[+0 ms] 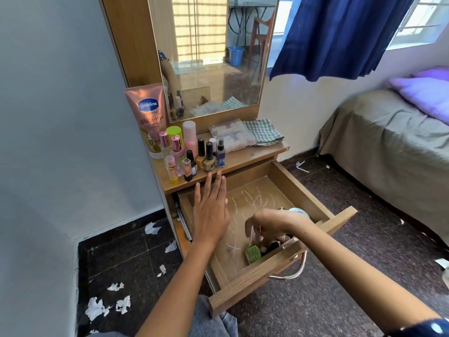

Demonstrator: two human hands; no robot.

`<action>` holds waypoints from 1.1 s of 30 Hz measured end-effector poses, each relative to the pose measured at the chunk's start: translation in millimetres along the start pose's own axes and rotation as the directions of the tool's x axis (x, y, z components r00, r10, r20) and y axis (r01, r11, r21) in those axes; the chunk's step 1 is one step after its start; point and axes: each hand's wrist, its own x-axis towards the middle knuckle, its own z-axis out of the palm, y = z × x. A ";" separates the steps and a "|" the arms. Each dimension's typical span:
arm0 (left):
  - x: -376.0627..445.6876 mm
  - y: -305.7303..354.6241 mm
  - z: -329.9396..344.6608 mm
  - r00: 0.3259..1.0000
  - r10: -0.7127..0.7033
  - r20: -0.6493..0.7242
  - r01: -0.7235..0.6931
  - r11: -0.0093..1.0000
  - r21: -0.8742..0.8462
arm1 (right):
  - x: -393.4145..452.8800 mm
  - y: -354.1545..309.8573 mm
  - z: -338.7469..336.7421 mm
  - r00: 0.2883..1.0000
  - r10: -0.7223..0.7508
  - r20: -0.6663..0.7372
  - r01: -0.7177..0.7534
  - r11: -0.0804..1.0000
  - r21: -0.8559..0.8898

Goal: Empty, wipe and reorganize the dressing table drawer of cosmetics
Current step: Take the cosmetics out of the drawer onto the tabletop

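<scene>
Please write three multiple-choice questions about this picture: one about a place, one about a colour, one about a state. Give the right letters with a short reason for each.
1. Where does the folded green-checked cloth lie?
A. on the wooden table top, right of the clear plastic case
B. inside the drawer
C. on the bed

2. What colour is the large Vaseline tube?
A. blue
B. pink
C. white

3. In what state is the wooden drawer?
A. shut
B. pulled out, a few items left at its front
C. pulled out, full

Answers:
1 A: the cloth lies on the top beside the case.
2 B: its body is pink.
3 B: the right hand reaches among the few items left, the left hand is open above it.
</scene>
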 end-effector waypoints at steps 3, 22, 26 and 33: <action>0.2 0.2 0.0 1.000 0.004 -0.008 -0.004 1.000 -0.003 | -1.7 3.5 -6.9 0.999 -0.031 -0.038 0.033 0.998 0.057; -0.5 -1.8 5.0 1.000 0.008 -0.018 -0.007 0.998 0.056 | 12.5 -8.6 -26.7 0.752 0.377 -0.541 0.654 -0.317 0.687; -1.2 -1.1 3.5 1.000 0.013 -0.016 -0.012 0.998 0.065 | 26.8 -25.0 -47.5 0.621 0.448 -0.643 0.780 -0.276 0.561; -1.7 -2.7 4.7 1.000 0.012 -0.008 -0.011 0.996 0.089 | 55.2 -28.1 -56.5 0.318 0.501 -0.805 0.738 0.402 0.542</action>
